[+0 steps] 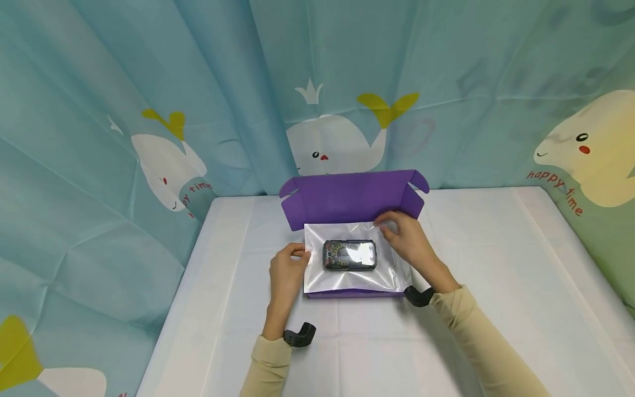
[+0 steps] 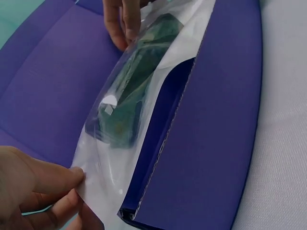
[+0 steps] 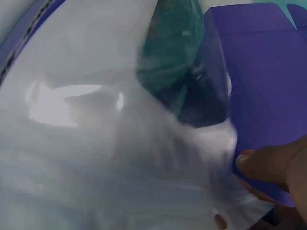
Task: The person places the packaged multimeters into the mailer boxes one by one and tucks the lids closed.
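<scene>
I pinch the clear plastic bag (image 1: 354, 259) at its nine o'clock edge with my left hand (image 1: 286, 271) and its one o'clock corner with my right hand (image 1: 408, 238), keeping it flat over the open purple box (image 1: 347, 201); the phone (image 1: 349, 255) sits inside, centred.

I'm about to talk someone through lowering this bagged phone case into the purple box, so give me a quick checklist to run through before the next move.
1. Left hand pinches the clear bag at its left edge: ok.
2. Right hand pinches the bag's far right corner: ok.
3. Phone case fully inside the bag: ok.
4. Purple box lid open and standing behind: ok.
5. Bag centred over the box: ok.
6. Box interior free of other items: cannot tell, the bag hides most of it.
</scene>
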Tool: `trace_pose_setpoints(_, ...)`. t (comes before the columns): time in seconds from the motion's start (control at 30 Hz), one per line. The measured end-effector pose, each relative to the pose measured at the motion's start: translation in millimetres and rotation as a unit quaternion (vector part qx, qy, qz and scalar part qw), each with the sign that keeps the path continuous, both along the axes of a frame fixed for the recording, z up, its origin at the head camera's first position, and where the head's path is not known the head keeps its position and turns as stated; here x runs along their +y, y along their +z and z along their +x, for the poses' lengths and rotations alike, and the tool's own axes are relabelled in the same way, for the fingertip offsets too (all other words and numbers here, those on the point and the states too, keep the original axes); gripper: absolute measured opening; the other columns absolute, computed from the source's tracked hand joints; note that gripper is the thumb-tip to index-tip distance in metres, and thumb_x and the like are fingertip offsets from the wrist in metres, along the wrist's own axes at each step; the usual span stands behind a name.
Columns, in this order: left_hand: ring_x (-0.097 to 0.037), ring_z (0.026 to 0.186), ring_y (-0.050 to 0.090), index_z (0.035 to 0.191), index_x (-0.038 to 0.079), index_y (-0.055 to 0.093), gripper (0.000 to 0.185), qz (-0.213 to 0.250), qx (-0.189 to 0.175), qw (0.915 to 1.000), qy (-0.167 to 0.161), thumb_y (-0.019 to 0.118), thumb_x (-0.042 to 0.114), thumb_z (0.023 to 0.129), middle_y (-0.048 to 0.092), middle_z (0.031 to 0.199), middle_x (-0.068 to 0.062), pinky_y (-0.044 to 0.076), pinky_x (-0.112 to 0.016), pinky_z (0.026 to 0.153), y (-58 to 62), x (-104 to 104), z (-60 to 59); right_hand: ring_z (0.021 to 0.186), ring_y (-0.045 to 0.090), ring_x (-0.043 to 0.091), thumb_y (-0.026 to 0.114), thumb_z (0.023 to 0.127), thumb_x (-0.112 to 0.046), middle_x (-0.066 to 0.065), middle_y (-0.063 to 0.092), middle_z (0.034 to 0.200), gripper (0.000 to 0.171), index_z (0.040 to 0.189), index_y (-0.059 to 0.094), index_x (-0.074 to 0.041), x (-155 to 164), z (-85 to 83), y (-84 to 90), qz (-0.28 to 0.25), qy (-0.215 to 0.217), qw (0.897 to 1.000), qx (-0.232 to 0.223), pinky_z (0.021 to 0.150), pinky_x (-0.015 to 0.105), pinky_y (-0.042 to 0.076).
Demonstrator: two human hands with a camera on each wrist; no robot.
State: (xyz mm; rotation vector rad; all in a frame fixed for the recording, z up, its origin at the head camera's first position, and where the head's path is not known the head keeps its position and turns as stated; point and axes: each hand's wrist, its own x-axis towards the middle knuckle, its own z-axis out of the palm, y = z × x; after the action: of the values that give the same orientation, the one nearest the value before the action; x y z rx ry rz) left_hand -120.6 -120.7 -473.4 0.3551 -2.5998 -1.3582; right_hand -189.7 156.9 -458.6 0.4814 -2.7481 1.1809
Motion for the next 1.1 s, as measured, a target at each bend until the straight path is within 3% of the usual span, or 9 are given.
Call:
trace_pose_setpoints(0.1, -0.012, 0.065, 0.069, 0.105, 0.007, 0.079, 0.016, -0.022, 0.003, 0.9997, 0.000, 0.079, 0.010, 0.089, 0.080, 0.091, -0.005, 0.051, -0.031, 0.060, -0.7, 3, -0.4, 0.115, 0.064, 0.041, 0.066, 0.094, 0.002, 0.023, 0.070, 0.118, 0.019, 0.112, 0.073, 0.000, -5, 3.5, -0.3, 0.028, 0.004, 0.999, 0.015, 0.099, 0.057, 0.051)
trace_pose_setpoints(0.27, -0.015, 0.063, 0.067, 0.103, 0.006, 0.078, 0.016, -0.061, 0.010, 0.9981, 0.000, 0.080, 0.009, 0.088, 0.079, 0.088, -0.004, 0.052, -0.036, 0.063, -2.4, 10, -1.4, 0.102, 0.064, 0.041, 0.068, 0.092, 0.003, 0.028, 0.063, 0.119, 0.021, 0.113, 0.071, 0.001, -12, 12.0, -1.4, 0.069, -0.005, 0.997, 0.029, 0.090, 0.056, 0.055)
trace_pose_setpoints(0.4, -0.024, 0.074, 0.070, 0.103, 0.004, 0.078, 0.017, -0.101, 0.031, 0.9944, -0.002, 0.081, 0.007, 0.087, 0.076, 0.087, -0.005, 0.055, -0.045, 0.069, -3.1, 15, -1.2, 0.094, 0.065, 0.041, 0.067, 0.091, 0.007, 0.030, 0.059, 0.122, 0.023, 0.113, 0.070, 0.001, -14, 17.0, -4.0, 0.079, -0.009, 0.996, 0.032, 0.082, 0.055, 0.056)
trace_pose_setpoints(0.53, -0.030, 0.082, 0.072, 0.102, 0.001, 0.076, 0.017, -0.140, 0.055, 0.9885, -0.004, 0.081, 0.003, 0.086, 0.071, 0.086, -0.007, 0.057, -0.050, 0.074, -4.2, 20, 0.3, 0.099, 0.065, 0.041, 0.065, 0.090, 0.010, 0.030, 0.061, 0.123, 0.024, 0.112, 0.071, 0.002, -14, 17.8, -8.5, 0.076, -0.007, 0.996, 0.035, 0.082, 0.055, 0.056)
trace_pose_setpoints(0.7, -0.034, 0.080, 0.072, 0.103, 0.001, 0.074, 0.018, -0.185, 0.067, 0.9805, -0.003, 0.080, 0.003, 0.086, 0.068, 0.090, -0.010, 0.058, -0.051, 0.073, -5.9, 24, 2.4, 0.105, 0.064, 0.041, 0.065, 0.089, 0.011, 0.028, 0.064, 0.122, 0.024, 0.111, 0.071, 0.002, -13, 19.0, -12.2, 0.077, -0.007, 0.996, 0.034, 0.085, 0.055, 0.056)
trace_pose_setpoints(0.83, -0.041, 0.087, 0.073, 0.111, -0.001, 0.069, 0.025, -0.219, 0.070, 0.9732, -0.011, 0.079, 0.002, 0.088, 0.068, 0.100, -0.017, 0.059, -0.053, 0.076, -7.0, 26, 2.5, 0.104, 0.065, 0.041, 0.065, 0.089, 0.011, 0.028, 0.064, 0.122, 0.024, 0.111, 0.071, 0.003, -12, 21.9, -13.1, 0.081, -0.010, 0.996, 0.029, 0.086, 0.055, 0.056)
trace_pose_setpoints(1.1, -0.040, 0.092, 0.070, 0.118, -0.002, 0.066, 0.032, -0.249, 0.078, 0.9653, -0.021, 0.078, 0.001, 0.089, 0.065, 0.106, -0.020, 0.060, -0.049, 0.076, -9.0, 29, 3.2, 0.103, 0.064, 0.046, 0.065, 0.086, 0.014, 0.026, 0.064, 0.116, 0.024, 0.106, 0.071, 0.002, -15, 34.8, -16.8, 0.109, -0.020, 0.989, 0.100, 0.084, 0.056, 0.056)
